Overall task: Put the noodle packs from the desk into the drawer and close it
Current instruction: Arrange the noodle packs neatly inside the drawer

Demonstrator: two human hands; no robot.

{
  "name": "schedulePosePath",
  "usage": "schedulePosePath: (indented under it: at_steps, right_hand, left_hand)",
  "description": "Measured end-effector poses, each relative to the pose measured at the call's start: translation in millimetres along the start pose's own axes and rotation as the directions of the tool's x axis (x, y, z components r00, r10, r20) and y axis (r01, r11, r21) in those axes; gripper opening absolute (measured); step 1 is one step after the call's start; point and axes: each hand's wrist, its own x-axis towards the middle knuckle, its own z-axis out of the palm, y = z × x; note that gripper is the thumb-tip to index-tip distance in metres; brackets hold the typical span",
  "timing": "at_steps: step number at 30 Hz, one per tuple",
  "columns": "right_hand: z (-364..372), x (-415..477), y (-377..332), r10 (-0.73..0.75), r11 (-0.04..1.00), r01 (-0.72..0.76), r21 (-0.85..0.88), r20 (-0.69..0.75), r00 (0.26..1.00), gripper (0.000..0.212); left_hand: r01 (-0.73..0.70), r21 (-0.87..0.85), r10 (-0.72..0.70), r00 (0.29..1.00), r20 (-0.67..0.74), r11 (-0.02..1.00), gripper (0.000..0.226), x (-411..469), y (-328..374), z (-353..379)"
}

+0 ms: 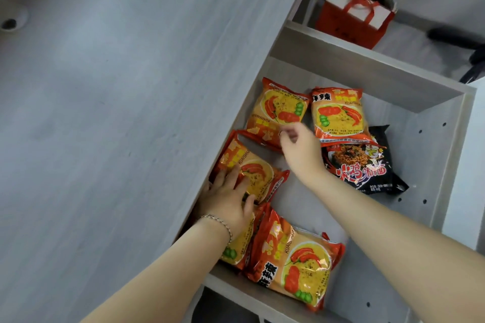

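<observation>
Drawer (443,149), open: six noodle packs inside, counter (118,86) bare. Left hand (228,200) fingers spread flat on one pack (252,173); right hand (301,151) fingers apparently pinching another's (275,115) edge. Risk: raised packs snagging on closing.

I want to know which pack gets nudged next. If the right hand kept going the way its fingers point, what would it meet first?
Probably the orange noodle pack at the far left of the drawer. The right hand has its fingertips over that pack's near edge; whether they already touch is unclear.
</observation>
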Motion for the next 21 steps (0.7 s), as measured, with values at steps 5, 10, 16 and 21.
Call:
schedulePosePath:
  at_steps: [5,10,16,21]
  right_hand:
    - [19.6,35.0,-10.4,0.478,0.876,-0.48,-0.044,-0.049,0.877,0.061]
    - [19.0,40.0,-5.1,0.478,0.874,-0.471,0.119,-0.039,0.877,0.035]
    - [-26.2,-15.9,-18.5,0.092,0.968,-0.064,0.243,-0.107,0.99,0.025]
    - [-53.2,-74.3,-17.9,-0.089,0.934,0.045,0.355,0.109,0.99,0.022]
  left_hand:
    - [0.006,0.048,-0.008,0.999,0.048,0.999,0.051,1.6,-0.7,-4.2]
    - [0.041,0.04,-0.044,0.995,0.091,0.998,0.05,1.5,4.3,-9.5]
    - [0.225,-0.887,-0.328,0.94,0.089,0.404,0.064,9.2,27.7,-45.5]
    - [0.205,-0.863,-0.285,0.887,0.364,-0.462,0.053,23.5,44.6,-62.3]
